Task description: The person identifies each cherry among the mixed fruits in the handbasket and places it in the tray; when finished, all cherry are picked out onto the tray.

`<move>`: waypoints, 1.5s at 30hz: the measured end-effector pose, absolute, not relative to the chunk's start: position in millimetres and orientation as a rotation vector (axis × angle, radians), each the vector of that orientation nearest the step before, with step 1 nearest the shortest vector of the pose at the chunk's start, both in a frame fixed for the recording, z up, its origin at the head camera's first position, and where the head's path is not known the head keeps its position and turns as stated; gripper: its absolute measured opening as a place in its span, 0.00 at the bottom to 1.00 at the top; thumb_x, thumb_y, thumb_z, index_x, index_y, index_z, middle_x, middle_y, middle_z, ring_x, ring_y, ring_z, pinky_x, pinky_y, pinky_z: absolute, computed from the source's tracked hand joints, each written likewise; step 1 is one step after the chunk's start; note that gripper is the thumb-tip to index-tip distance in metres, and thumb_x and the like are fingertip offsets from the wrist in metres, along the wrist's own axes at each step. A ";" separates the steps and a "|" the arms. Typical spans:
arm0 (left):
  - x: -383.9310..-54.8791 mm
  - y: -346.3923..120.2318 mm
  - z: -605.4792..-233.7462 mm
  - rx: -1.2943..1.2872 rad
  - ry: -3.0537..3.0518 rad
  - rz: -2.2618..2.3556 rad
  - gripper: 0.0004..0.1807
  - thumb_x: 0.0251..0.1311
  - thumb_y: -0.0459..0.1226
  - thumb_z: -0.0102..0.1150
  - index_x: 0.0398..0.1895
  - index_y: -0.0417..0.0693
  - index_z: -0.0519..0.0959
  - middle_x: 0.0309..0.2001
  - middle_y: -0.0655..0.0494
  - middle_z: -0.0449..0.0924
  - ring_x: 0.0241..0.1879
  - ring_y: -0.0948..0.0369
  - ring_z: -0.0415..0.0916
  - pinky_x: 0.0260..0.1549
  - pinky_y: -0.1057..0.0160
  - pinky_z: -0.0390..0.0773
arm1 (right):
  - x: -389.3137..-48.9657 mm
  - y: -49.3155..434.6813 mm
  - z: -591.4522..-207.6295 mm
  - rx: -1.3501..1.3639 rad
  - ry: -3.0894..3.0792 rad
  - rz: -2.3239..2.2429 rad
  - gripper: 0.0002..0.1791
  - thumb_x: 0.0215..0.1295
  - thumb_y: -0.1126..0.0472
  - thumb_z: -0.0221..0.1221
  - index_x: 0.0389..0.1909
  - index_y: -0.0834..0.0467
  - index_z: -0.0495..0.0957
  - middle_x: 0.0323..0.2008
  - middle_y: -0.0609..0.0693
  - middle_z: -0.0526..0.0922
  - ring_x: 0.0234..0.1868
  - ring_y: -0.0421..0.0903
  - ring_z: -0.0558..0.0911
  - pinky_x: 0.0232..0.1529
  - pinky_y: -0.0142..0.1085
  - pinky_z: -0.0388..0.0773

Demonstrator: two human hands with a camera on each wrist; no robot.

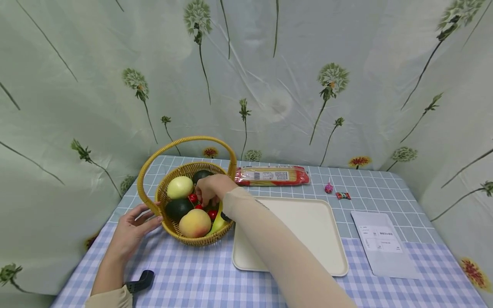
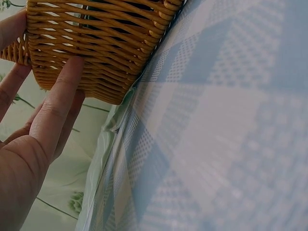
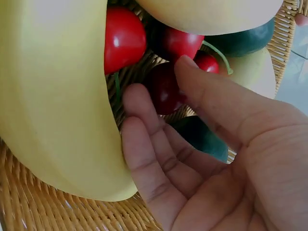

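A wicker basket (image 1: 192, 244) with a tall arched handle holds fruit. Inside it my right hand (image 1: 213, 188) reaches down among the cherries. The right wrist view shows the thumb and curled fingertips of that hand (image 3: 207, 144) on either side of a dark red cherry (image 3: 163, 89), pinching it. Beside those fingers lies a banana (image 3: 57, 96). A peach (image 1: 195, 223), a dark green fruit (image 1: 179, 209) and a pale yellow-green fruit (image 1: 179, 187) surround the cherries. My left hand (image 1: 132, 229) rests its fairly straight fingers against the basket's left side near the handle's base.
Right of the basket lies a cream tray (image 1: 300, 231), partly under my right forearm. Behind it is a packet of noodles (image 1: 271, 176). A pink lollipop (image 1: 328, 187), a small wrapped candy (image 1: 343, 196) and a grey labelled pouch (image 1: 385, 244) lie further right.
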State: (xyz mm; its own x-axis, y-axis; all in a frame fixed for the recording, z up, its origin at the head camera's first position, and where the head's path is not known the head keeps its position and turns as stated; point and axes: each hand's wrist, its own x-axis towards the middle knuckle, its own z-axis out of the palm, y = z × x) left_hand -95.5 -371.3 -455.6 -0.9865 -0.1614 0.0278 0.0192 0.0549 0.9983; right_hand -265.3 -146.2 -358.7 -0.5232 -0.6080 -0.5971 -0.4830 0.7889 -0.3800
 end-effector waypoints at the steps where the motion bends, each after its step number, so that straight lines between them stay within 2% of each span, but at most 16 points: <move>1: -95.3 -371.1 -456.0 0.145 -2.182 -2.068 0.22 0.68 0.27 0.69 0.64 0.39 0.81 0.59 0.72 0.80 0.56 0.75 0.82 0.47 0.72 0.87 | -264.8 -145.9 -358.2 -0.805 2.223 -0.209 0.05 0.74 0.59 0.68 0.45 0.53 0.82 0.39 0.46 0.84 0.42 0.45 0.88 0.31 0.29 0.81; 5: -95.2 -370.0 -456.5 0.139 -2.185 -2.063 0.22 0.68 0.27 0.70 0.65 0.38 0.81 0.59 0.72 0.80 0.56 0.76 0.82 0.47 0.72 0.87 | -263.5 -144.0 -356.5 -0.804 2.223 -0.219 0.05 0.74 0.60 0.68 0.44 0.53 0.81 0.38 0.45 0.82 0.41 0.45 0.88 0.33 0.30 0.82; 11: -96.9 -369.3 -455.9 0.137 -2.164 -2.077 0.21 0.67 0.25 0.69 0.63 0.42 0.83 0.58 0.72 0.81 0.56 0.75 0.82 0.47 0.72 0.87 | -263.5 -136.9 -353.4 -0.891 2.222 -0.241 0.05 0.76 0.58 0.66 0.44 0.50 0.78 0.42 0.46 0.81 0.37 0.44 0.85 0.38 0.31 0.83; 20: -96.6 -367.9 -455.9 0.148 -2.165 -2.084 0.21 0.68 0.25 0.69 0.62 0.42 0.83 0.59 0.73 0.81 0.56 0.75 0.82 0.47 0.72 0.87 | -267.7 -119.5 -354.4 -1.144 2.236 -0.293 0.10 0.78 0.55 0.65 0.54 0.51 0.80 0.43 0.46 0.79 0.37 0.47 0.83 0.35 0.31 0.76; 23: -96.6 -367.6 -455.4 0.158 -2.151 -2.094 0.20 0.68 0.25 0.68 0.62 0.43 0.84 0.58 0.73 0.81 0.56 0.75 0.82 0.47 0.72 0.87 | -268.3 -109.1 -350.8 -1.249 2.244 -0.314 0.11 0.79 0.54 0.64 0.56 0.51 0.80 0.41 0.44 0.78 0.34 0.42 0.78 0.35 0.30 0.72; 27: -96.4 -367.2 -454.9 0.172 -2.141 -2.104 0.20 0.67 0.25 0.68 0.61 0.44 0.84 0.58 0.73 0.81 0.55 0.75 0.82 0.46 0.72 0.87 | -265.4 -91.6 -342.2 -1.323 2.225 -0.368 0.12 0.80 0.56 0.61 0.58 0.54 0.80 0.31 0.45 0.72 0.28 0.39 0.68 0.33 0.30 0.67; 30: -96.2 -367.5 -455.4 0.178 -2.145 -2.104 0.20 0.67 0.25 0.69 0.61 0.45 0.84 0.58 0.73 0.80 0.55 0.75 0.82 0.46 0.72 0.87 | -262.2 -76.8 -336.4 -1.347 2.218 -0.406 0.11 0.81 0.58 0.59 0.58 0.54 0.79 0.25 0.45 0.67 0.25 0.39 0.65 0.32 0.31 0.65; 35: -95.6 -368.2 -456.2 0.164 -2.154 -2.099 0.20 0.67 0.25 0.69 0.62 0.44 0.84 0.59 0.73 0.80 0.55 0.75 0.82 0.47 0.72 0.87 | -258.2 -52.1 -333.2 -1.367 2.231 -0.470 0.09 0.81 0.57 0.59 0.56 0.52 0.79 0.22 0.42 0.65 0.25 0.39 0.64 0.34 0.31 0.66; 40: -95.9 -369.5 -456.2 0.159 -2.167 -2.088 0.22 0.68 0.27 0.69 0.64 0.42 0.82 0.59 0.73 0.79 0.56 0.76 0.82 0.47 0.72 0.87 | -257.1 -32.0 -332.9 -1.352 2.242 -0.556 0.12 0.79 0.58 0.58 0.59 0.52 0.79 0.26 0.44 0.68 0.28 0.40 0.65 0.35 0.33 0.66; 45: -94.8 -370.2 -455.3 0.167 -2.163 -2.093 0.22 0.68 0.27 0.70 0.64 0.42 0.82 0.59 0.73 0.80 0.56 0.76 0.82 0.47 0.72 0.87 | -256.8 -16.3 -332.7 -1.319 2.285 -0.622 0.16 0.77 0.59 0.58 0.62 0.52 0.79 0.35 0.46 0.77 0.34 0.41 0.71 0.38 0.32 0.71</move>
